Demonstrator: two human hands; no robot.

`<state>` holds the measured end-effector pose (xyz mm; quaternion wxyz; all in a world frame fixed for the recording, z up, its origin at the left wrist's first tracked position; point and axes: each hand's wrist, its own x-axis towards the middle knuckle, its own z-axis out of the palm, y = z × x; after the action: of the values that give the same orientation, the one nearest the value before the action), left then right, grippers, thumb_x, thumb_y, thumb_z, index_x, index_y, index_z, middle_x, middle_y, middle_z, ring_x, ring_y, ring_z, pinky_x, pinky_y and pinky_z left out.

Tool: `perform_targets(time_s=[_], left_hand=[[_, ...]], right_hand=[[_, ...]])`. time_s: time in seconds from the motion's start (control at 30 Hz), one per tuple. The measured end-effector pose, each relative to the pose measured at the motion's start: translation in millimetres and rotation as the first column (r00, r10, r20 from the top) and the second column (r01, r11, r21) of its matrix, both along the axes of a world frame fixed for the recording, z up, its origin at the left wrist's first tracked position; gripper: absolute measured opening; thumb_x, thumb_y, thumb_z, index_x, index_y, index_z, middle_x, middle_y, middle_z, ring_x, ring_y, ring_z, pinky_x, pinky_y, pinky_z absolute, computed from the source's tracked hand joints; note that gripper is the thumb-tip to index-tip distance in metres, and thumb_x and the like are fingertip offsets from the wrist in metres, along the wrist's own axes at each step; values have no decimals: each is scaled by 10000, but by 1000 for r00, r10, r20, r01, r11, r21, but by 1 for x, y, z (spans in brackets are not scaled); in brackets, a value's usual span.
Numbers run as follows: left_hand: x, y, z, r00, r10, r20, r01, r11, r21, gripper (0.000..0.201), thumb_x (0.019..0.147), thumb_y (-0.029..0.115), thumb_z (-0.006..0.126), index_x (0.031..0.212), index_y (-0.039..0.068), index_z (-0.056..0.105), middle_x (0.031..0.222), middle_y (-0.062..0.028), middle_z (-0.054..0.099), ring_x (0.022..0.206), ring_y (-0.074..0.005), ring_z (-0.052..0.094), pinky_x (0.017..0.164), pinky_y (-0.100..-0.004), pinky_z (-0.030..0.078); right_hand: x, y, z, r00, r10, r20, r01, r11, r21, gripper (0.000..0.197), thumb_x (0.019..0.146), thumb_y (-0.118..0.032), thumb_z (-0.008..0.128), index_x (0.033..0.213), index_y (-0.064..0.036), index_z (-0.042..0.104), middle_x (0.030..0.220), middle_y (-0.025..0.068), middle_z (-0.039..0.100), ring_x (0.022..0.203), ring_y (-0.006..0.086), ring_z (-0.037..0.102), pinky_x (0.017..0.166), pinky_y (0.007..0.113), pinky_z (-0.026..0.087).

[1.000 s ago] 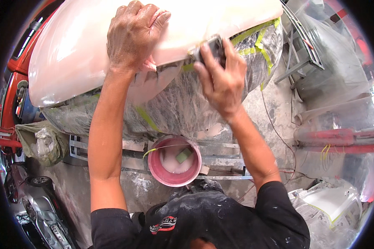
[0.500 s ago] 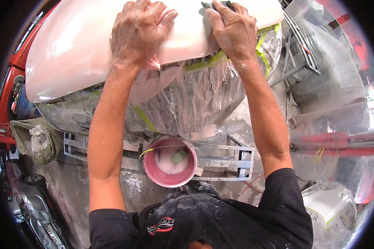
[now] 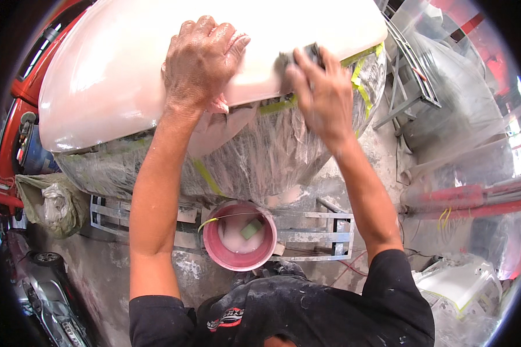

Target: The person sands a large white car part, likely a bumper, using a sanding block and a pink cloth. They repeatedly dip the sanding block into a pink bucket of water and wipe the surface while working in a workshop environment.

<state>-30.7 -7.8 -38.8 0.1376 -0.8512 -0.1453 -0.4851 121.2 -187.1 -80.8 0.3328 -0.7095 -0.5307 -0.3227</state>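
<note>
A glossy pinkish-white vehicle panel [image 3: 110,75] spans the top of the view. My left hand [image 3: 200,63] is closed over its surface, gripping a wet, pink-stained cloth [image 3: 218,104]; only a corner of it pokes out below the palm, the rest is hidden. My right hand [image 3: 324,95], slightly smeared by motion, presses a dark grey piece of sandpaper [image 3: 307,56] against the panel near its close edge. Whether a block sits under the sandpaper cannot be seen. Yellow-green masking tape [image 3: 278,107] and clear plastic film [image 3: 255,150] wrap the side below that edge.
A pink bucket [image 3: 240,261] of milky water, with a green block [image 3: 250,229] inside, stands on a metal stand [image 3: 318,237] close to my body. A bag [image 3: 52,205] and a dark car [image 3: 52,301] are at left. Plastic-covered parts [image 3: 454,98] and a rack [image 3: 414,103] stand right.
My right hand has slid the sandpaper nearer and slightly left along the panel. My left hand sits a little lower and to the right in view, as the whole scene has shifted slightly.
</note>
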Motion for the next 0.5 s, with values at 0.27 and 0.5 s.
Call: perform_targets(time_s=[0.27, 0.5], left_hand=[[0, -3, 4, 999, 2, -37, -3, 1000, -8, 316, 967, 401, 698, 1023, 99, 771, 970, -61, 683, 959, -278, 651, 865, -430, 541], [5, -1, 8, 1000, -27, 4, 27, 1000, 2, 291, 941, 381, 713, 966, 97, 769, 935, -70, 690, 908, -273, 665, 819, -436, 556]], right_hand=[[44, 41, 52, 975, -27, -222, 14, 998, -60, 465, 1018, -431, 569, 1269, -85, 752, 1270, 260, 698, 1181, 405, 667, 1016, 515, 496], [27, 16, 6, 991, 55, 120, -66, 994, 85, 355, 988, -395, 649, 1228, -169, 778, 1295, 277, 649, 1082, 403, 658, 989, 524, 486]])
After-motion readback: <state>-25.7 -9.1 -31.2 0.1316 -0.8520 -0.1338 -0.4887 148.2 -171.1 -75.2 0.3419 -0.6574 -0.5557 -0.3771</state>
